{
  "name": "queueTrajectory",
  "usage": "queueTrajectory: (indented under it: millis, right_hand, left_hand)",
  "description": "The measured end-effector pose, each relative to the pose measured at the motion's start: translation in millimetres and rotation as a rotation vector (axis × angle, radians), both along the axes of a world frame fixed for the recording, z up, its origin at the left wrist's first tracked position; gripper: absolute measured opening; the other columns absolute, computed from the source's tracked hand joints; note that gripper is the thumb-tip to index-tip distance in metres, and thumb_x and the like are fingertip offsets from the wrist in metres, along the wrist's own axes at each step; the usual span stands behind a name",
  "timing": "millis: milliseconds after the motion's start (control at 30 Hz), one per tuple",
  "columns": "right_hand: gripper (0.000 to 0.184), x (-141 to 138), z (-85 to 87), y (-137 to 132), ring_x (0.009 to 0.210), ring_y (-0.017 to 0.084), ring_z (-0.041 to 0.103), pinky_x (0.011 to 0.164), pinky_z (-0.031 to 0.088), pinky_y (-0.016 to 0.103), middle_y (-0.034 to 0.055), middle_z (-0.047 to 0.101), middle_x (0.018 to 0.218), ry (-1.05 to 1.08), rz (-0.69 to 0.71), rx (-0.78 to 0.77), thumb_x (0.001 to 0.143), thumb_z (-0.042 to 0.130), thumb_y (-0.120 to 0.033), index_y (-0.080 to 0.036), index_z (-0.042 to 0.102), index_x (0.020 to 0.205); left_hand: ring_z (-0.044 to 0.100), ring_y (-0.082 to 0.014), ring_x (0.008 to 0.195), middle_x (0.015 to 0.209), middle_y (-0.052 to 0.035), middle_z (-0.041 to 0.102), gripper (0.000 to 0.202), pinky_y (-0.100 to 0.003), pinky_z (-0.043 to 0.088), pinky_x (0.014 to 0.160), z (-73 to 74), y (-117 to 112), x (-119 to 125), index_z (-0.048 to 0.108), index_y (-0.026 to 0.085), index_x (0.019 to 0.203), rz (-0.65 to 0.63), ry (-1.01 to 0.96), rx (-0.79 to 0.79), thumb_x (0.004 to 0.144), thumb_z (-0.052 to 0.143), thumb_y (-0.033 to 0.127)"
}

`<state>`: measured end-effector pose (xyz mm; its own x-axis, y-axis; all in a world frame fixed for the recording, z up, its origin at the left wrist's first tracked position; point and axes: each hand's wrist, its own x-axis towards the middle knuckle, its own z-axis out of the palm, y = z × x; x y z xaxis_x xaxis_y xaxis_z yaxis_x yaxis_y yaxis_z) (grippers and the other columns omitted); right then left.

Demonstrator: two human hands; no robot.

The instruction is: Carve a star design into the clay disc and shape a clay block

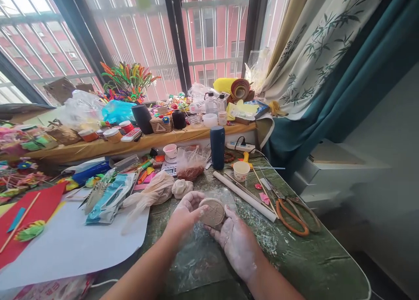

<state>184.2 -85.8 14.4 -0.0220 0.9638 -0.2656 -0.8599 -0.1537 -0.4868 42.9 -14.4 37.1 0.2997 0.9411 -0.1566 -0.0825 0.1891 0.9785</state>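
**Both hands hold a clay disc over a cluttered craft table.**
No writing is legible; packet print left of the bottle [218, 146] is too small to read, and the disc [212, 212] shows only scored lines crossing like a star. The disc is in front of the bottle, towards the person, just above the green, flour-dusted table [294, 256]. A cup [241, 170], white rod [244, 195] and orange scissors [293, 213] lie right of the bottle and nearer the person, and a clay lump [182, 188] is to its front left. Behind the bottle are a crowded sill, a barred window [131, 29] and a leaf-print curtain [327, 42]. The left hand [185, 215] curls round the disc's left edge with its forefinger on the rim. The right hand [235, 241], dusted white, grasps it from below and the right.
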Motion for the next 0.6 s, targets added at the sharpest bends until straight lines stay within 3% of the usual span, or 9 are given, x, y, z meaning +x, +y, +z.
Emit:
queueTrajectory:
  millis: [100,167,267,400,500,600]
  right_hand:
    - [0.040,-0.8,5.4,-7.7,0.114,0.028,0.071,0.091,0.058,0.040,0.0118,0.076,0.129,0.013,0.033,-0.011,0.091,0.069,-0.044,-0.020,0.072,0.123]
    - [0.041,-1.6,12.2,-10.8,0.117,0.028,0.070,0.094,0.057,0.042,0.0122,0.075,0.131,-0.016,0.035,0.007,0.091,0.066,-0.044,-0.020,0.071,0.124]
    - [0.042,-6.7,22.1,-12.2,0.126,0.031,0.066,0.100,0.056,0.047,0.0130,0.074,0.132,-0.061,0.043,0.059,0.092,0.063,-0.050,-0.021,0.072,0.122]
    - [0.047,-15.2,23.3,-10.0,0.121,0.032,0.069,0.098,0.057,0.051,0.0134,0.074,0.132,-0.081,0.171,0.098,0.092,0.061,-0.056,-0.021,0.072,0.122]
    - [0.049,-15.4,22.1,-4.9,0.121,0.032,0.068,0.102,0.055,0.050,0.0116,0.074,0.132,-0.365,0.249,0.129,0.089,0.070,-0.051,-0.022,0.070,0.128]
    - [0.062,-9.8,32.0,5.4,0.127,0.032,0.064,0.113,0.047,0.053,0.0089,0.072,0.135,-0.889,0.219,0.193,0.086,0.077,-0.039,-0.026,0.062,0.145]
  left_hand:
    - [0.067,-0.0267,0.105,0.105,-0.0079,0.073,0.050,-0.038,0.051,0.097,-9.5,7.3,-11.7,0.071,0.021,0.100,-0.005,0.167,0.127,0.066,0.093,0.050]
    - [0.067,-0.0298,0.112,0.113,-0.0101,0.074,0.052,-0.040,0.051,0.101,-13.6,10.8,-15.6,0.070,0.021,0.102,0.022,0.162,0.091,0.069,0.089,0.057]
    - [0.068,-0.0327,0.121,0.122,-0.0127,0.075,0.058,-0.042,0.054,0.102,-14.7,9.3,-15.0,0.068,0.021,0.105,0.020,-0.032,-0.119,0.079,0.073,0.072]
    - [0.060,-0.0352,0.138,0.140,-0.0162,0.070,0.079,-0.048,0.050,0.113,-11.2,-2.2,-11.7,0.069,0.018,0.124,-0.145,-0.389,-0.428,0.088,0.046,0.085]
    - [0.051,-0.0352,0.147,0.149,-0.0176,0.064,0.086,-0.050,0.041,0.123,-12.0,-10.5,-11.5,0.067,0.015,0.136,-0.220,-0.612,-0.497,0.091,0.040,0.084]
    - [0.051,-0.0387,0.147,0.146,-0.0193,0.065,0.089,-0.055,0.038,0.123,-13.3,-15.2,-12.7,0.065,0.015,0.140,-0.273,-0.692,-0.462,0.092,0.037,0.085]
